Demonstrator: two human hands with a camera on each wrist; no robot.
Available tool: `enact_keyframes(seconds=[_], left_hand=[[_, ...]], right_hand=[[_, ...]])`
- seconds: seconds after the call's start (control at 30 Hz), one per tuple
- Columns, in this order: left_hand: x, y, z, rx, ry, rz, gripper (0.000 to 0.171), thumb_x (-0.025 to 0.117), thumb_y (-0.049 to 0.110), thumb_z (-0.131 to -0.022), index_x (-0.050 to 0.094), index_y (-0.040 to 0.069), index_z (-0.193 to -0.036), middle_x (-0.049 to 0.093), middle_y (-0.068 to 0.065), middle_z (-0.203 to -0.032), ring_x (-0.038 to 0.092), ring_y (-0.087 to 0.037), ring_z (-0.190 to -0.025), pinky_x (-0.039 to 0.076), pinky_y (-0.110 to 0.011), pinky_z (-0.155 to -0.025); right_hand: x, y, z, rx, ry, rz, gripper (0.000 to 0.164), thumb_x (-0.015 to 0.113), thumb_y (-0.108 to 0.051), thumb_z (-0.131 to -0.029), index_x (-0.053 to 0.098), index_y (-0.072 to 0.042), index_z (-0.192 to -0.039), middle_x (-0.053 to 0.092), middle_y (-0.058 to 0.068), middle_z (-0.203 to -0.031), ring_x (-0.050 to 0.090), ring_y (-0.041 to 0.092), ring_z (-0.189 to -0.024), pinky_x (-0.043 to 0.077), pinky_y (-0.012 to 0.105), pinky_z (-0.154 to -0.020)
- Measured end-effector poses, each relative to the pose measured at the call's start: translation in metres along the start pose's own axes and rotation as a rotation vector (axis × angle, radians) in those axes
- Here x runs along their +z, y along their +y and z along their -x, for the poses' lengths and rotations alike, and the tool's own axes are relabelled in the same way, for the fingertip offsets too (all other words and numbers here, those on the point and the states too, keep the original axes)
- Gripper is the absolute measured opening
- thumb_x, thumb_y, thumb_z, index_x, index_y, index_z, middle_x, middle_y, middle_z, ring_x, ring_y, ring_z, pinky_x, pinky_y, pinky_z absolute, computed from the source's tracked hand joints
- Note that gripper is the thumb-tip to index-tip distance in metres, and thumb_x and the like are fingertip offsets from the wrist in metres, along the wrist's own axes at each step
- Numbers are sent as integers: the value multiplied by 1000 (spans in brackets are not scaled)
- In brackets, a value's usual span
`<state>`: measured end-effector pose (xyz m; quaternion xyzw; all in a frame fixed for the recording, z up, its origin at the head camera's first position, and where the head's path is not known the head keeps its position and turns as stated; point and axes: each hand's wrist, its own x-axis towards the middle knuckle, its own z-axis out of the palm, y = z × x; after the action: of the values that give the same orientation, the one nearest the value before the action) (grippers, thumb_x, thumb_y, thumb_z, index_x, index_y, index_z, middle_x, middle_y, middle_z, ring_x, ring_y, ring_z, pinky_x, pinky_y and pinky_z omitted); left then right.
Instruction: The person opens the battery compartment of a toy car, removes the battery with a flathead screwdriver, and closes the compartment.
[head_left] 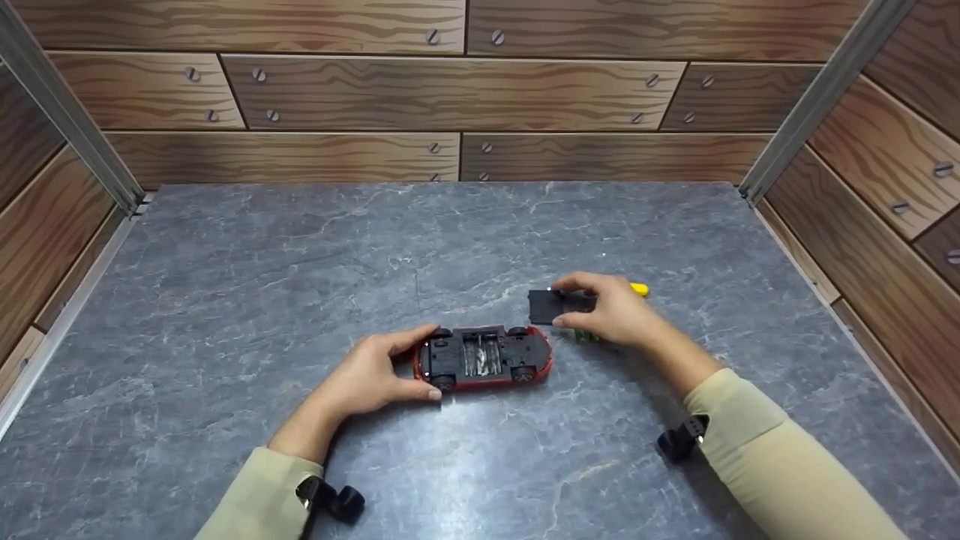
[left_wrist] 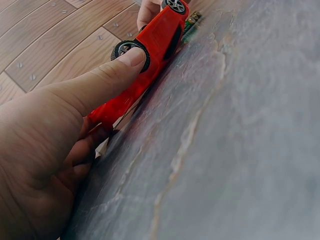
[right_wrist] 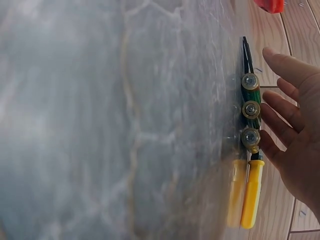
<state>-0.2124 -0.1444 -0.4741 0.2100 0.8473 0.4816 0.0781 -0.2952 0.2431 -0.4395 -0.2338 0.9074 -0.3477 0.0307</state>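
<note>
A red toy car [head_left: 536, 352] lies upside down on the table, its black underside up and a battery compartment [head_left: 481, 354] uncovered in the middle. My left hand [head_left: 367, 375] grips the car's left end, thumb along the near side by a wheel and fingers on the far side. The thumb presses beside the wheel [left_wrist: 131, 52] in the left wrist view. My right hand [head_left: 611, 307] hovers with parted, relaxed fingers around the right part of a flat black cover [head_left: 545, 307]. Under that hand lie several green batteries [right_wrist: 251, 95], partly hidden in the head view.
A tool with a yellow handle [right_wrist: 251, 195], likely a screwdriver, lies beside the batteries, mostly hidden by the right hand in the head view. The grey marbled table [head_left: 300, 247] is bounded by wood-patterned walls [head_left: 450, 90] at the back and sides.
</note>
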Motion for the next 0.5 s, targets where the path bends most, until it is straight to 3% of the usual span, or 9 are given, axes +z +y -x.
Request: enact_keyframes(seconds=[0.5], left_hand=[[-1,1,0,-16,-8,1,99,99,39,-71,55,17,-156,62,-6,-150,56,-25,-139,35,-49,-123]], right_hand=[[2,-1,-3,37,-34,34,58,91,-24,-85,69,-6,-136,72,14,-131,65,35,-124,46,54,-114]])
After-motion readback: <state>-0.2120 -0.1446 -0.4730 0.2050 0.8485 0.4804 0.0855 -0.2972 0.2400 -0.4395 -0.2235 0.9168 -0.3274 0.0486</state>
